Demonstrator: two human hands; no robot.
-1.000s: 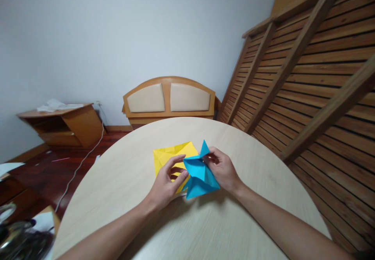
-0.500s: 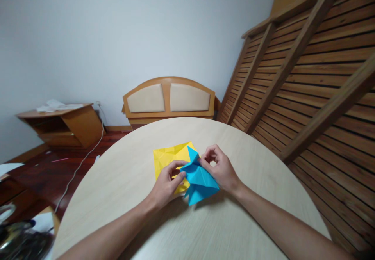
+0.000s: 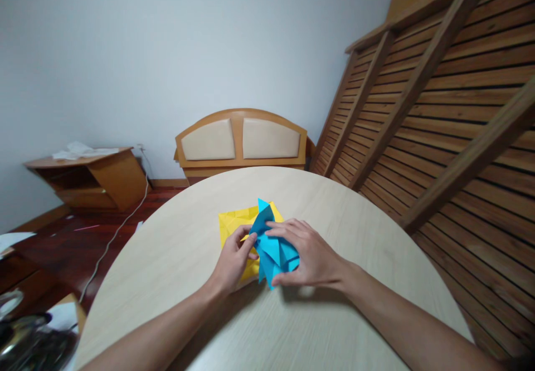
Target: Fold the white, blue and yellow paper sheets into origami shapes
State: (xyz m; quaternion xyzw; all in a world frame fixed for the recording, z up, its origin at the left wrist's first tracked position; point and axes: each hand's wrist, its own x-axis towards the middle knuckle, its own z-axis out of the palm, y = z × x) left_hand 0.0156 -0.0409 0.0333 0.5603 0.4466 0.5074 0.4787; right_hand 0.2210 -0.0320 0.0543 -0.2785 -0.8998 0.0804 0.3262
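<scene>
A folded blue origami paper [image 3: 273, 248] with several pointed flaps is held above the table between both hands. My left hand [image 3: 234, 254] pinches its left edge between thumb and fingers. My right hand [image 3: 313, 254] curves around its right side, fingers across the top and thumb near the lower tip; its grip is closed on the paper. Beneath and behind lies a creased yellow paper [image 3: 234, 223], flat on the table and partly covered by the blue one and by my left hand.
The round pale wooden table [image 3: 175, 248] carries the papers. Beyond it stands a headboard [image 3: 240, 137] with cream panels. Wooden slats [image 3: 418, 137] lean along the right. At left are a low cabinet [image 3: 121, 176] and a white cable [image 3: 112, 237] on the floor.
The blue paper has turned and shifted slightly left, its top point now higher. My right hand has gone from pinching near the top to spreading around the right side.
</scene>
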